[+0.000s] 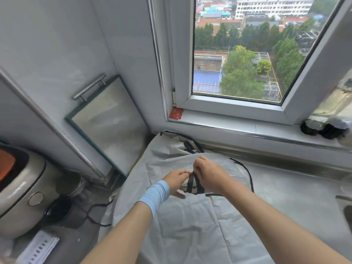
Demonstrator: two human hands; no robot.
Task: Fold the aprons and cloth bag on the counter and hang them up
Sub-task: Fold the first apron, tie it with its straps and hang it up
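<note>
Hands (177, 180) on strap (192, 184) — apron (190, 225) beneath

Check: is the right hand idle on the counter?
No, the right hand pinches the black strap together with the left hand, above the white apron.

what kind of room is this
Most likely a home kitchen, high up: a rice cooker on the left, a grey counter with what looks like a sink edge at right, and a window looking down on rooftops. The left hand and right hand pinch a black strap.
</note>
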